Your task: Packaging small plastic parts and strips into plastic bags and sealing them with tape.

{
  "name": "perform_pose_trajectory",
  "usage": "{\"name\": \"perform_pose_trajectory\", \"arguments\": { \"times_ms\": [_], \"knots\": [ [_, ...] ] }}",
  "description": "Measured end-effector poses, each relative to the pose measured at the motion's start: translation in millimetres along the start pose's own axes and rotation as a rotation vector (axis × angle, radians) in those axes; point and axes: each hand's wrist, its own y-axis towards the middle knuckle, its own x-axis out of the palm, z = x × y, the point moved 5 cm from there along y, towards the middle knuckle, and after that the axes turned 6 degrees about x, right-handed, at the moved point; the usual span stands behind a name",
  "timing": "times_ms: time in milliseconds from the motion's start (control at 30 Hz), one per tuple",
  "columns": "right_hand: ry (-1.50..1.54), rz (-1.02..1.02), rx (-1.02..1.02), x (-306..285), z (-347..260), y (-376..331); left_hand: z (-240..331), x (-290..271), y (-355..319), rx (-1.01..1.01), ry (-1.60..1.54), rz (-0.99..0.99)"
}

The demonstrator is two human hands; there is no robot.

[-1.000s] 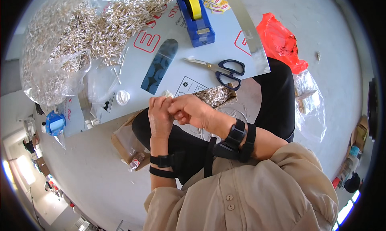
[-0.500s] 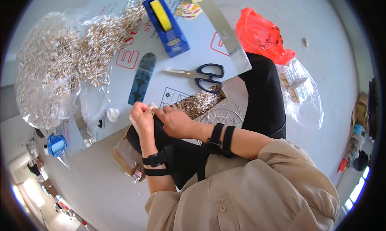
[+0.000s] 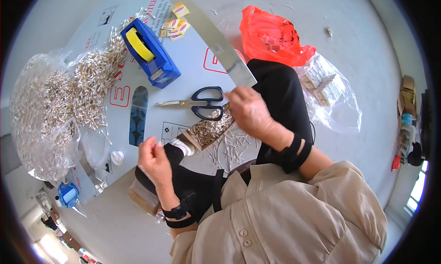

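My left hand [image 3: 155, 165] is raised over my left knee at the near edge of the metal board, fingertips pinched together; whatever is in them is too small to make out. My right hand [image 3: 251, 113] hangs beside the dark-handled scissors [image 3: 207, 102], its fingers bent and pointing left. Motion smears its fingertips, so a grip cannot be told. Below the scissors lies an open cardboard box [image 3: 209, 131] full of cotton swabs. Loose swabs [image 3: 232, 150] are scattered beside it, near my lap. A white object [image 3: 183, 147] sits at the box's near left end.
A blue tape dispenser [image 3: 151, 52] with yellow tape stands on the board [image 3: 183, 66]. Left is a large clear bag [image 3: 43, 112] spilling cotton swabs. Yellow-and-white packets [image 3: 175, 27] lie at the back. On the floor at right are a red bag [image 3: 275, 36] and a clear bag [image 3: 333, 96] of packs.
My hands, together over a small whitish thing before, have parted. The right moved right toward the scissors; the left stayed near my knee. The view has shifted, so the board sits further left.
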Motion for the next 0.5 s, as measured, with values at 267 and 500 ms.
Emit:
{"name": "perform_pose_trajectory", "arguments": {
  "times_ms": [267, 500],
  "knots": [
    [-0.511, 0.0, 0.048, -7.2, 52.2, 5.6, 98.0, 99.1, -3.8, 0.298, -0.069, -0.557],
    [-0.544, -0.09, -0.009, -4.7, 52.9, -0.6, 100.4, 108.7, -11.1, 0.316, -0.075, -0.653]
  ]
}}
